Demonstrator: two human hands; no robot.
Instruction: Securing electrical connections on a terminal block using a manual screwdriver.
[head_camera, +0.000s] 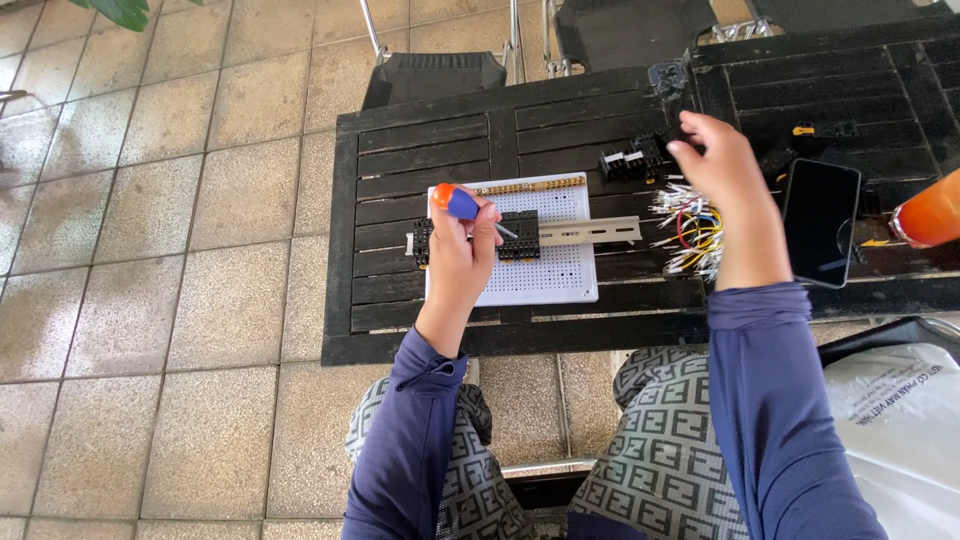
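My left hand grips a screwdriver with an orange and blue handle, its metal tip pointing right toward black terminal blocks on a metal rail. The rail lies across a white perforated board with a brass strip along its far edge. My right hand reaches over a bundle of coloured wires and pinches a small black part beside loose black terminal blocks. Both sleeves are dark blue.
Everything sits on a black slatted table over a tiled floor. A dark phone lies at the right, an orange container beyond it. Black chairs stand behind the table. A white bag rests at lower right.
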